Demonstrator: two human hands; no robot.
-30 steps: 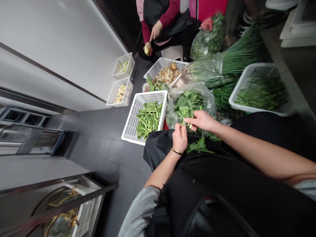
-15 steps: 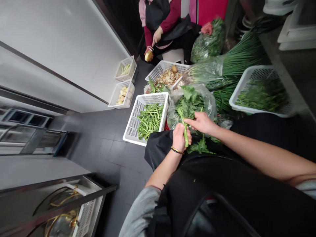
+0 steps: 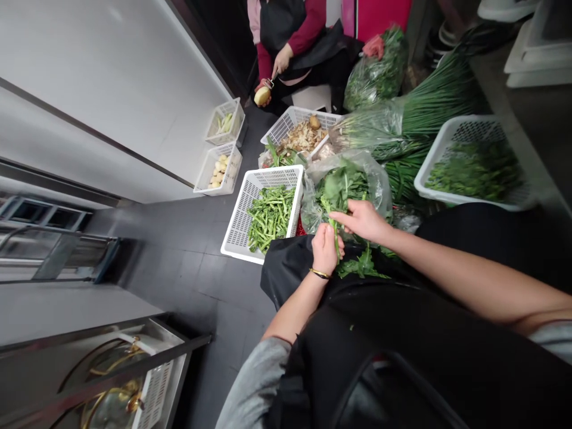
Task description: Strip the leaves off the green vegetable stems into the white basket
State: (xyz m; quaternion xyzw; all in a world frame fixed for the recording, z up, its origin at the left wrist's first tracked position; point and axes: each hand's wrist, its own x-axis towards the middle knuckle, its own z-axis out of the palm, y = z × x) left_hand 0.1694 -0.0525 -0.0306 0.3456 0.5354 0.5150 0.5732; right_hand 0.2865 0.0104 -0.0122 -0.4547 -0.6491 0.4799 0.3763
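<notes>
My left hand [image 3: 325, 249] is closed round the lower end of a leafy green stalk [image 3: 335, 202], a gold bangle on its wrist. My right hand [image 3: 364, 218] pinches the same stalk just above the left. Both hands hover over my black apron, where torn green leaves [image 3: 361, 266] lie. Behind the hands stands a clear plastic bag of leafy greens [image 3: 346, 186]. A white basket [image 3: 243, 214] holding trimmed green stems [image 3: 269, 215] sits on the floor to the left.
Another person in a red sleeve [image 3: 304, 36] peels a potato [image 3: 261, 95] over a basket of peelings [image 3: 301, 134]. Two small baskets [image 3: 221, 167] stand by the steel cabinet. Bundled green onions [image 3: 424, 107], a basket of greens [image 3: 473, 167] and a bagged vegetable [image 3: 378, 71] fill the right.
A stalk has come out of the bag into both hands, and my left hand has closed round its lower end. The other person has shifted the potato to the left.
</notes>
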